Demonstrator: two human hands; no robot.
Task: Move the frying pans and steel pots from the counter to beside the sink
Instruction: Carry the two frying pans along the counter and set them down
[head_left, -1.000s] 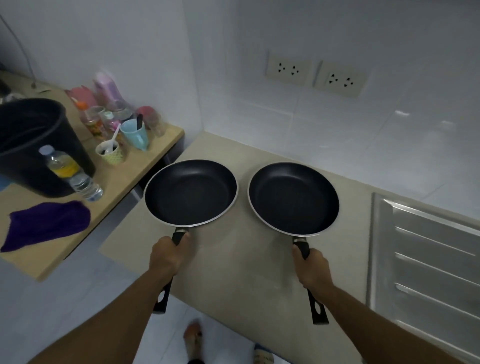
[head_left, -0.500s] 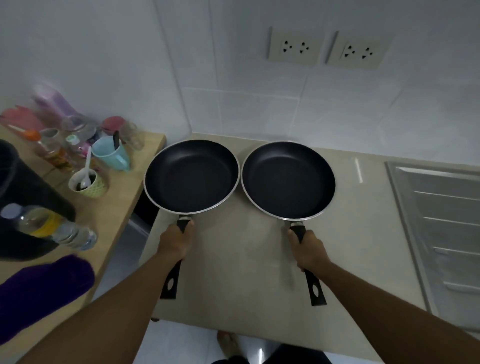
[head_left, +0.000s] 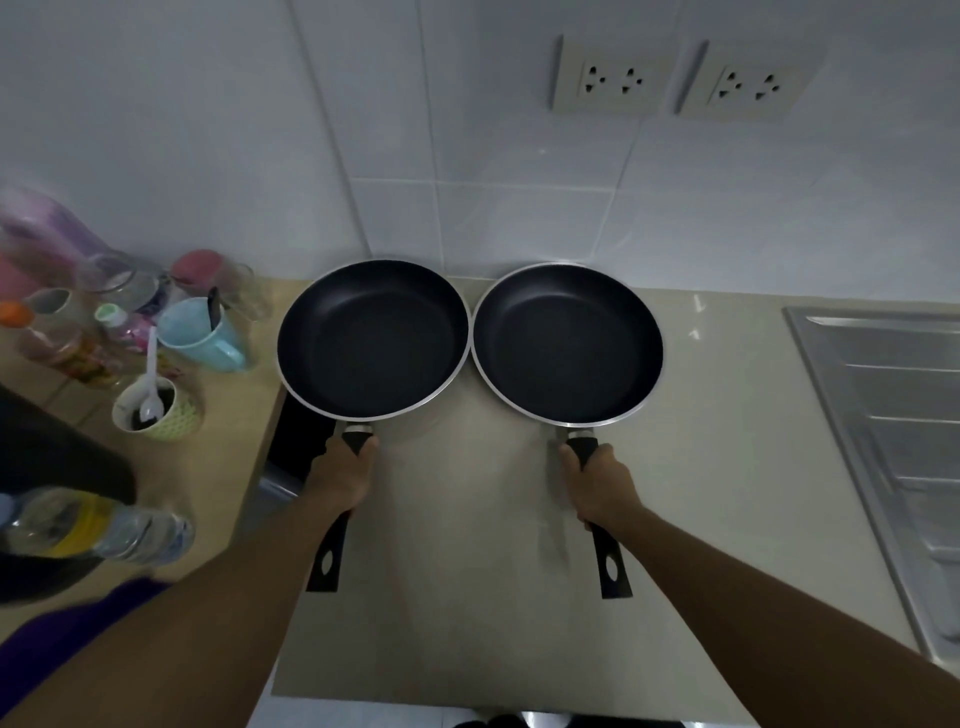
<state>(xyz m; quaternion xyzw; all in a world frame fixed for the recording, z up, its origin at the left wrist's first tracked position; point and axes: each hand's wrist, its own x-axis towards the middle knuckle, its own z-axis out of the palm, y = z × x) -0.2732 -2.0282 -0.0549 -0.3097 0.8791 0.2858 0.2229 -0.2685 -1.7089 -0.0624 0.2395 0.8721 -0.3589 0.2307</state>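
1. Your left hand (head_left: 340, 480) is wrapped round the black handle of the left frying pan (head_left: 373, 339); your right hand (head_left: 602, 486) is wrapped round the handle of the right frying pan (head_left: 567, 343). Both pans sit over the beige counter (head_left: 727, 467), side by side near the tiled wall; whether they rest on it or hang just above it cannot be told.
2. The two rims are touching or nearly so. Swing either handle inward and they will likely clash and jolt your grip.
3. The left pan overhangs the counter's left edge, above a dark gap beside the wooden table (head_left: 228, 467). Lower it there and it could tip off.
4. Just left of that pan stand a blue mug (head_left: 200, 335), a green cup with a white spoon (head_left: 158, 410) and blurred bottles. A leftward drift would probably knock them.
5. Open room lies to your right: bare counter runs up to the raised rim of the steel sink drainboard (head_left: 883, 415). Catching that rim could scrape the pan.
6. No steel pots are in view.
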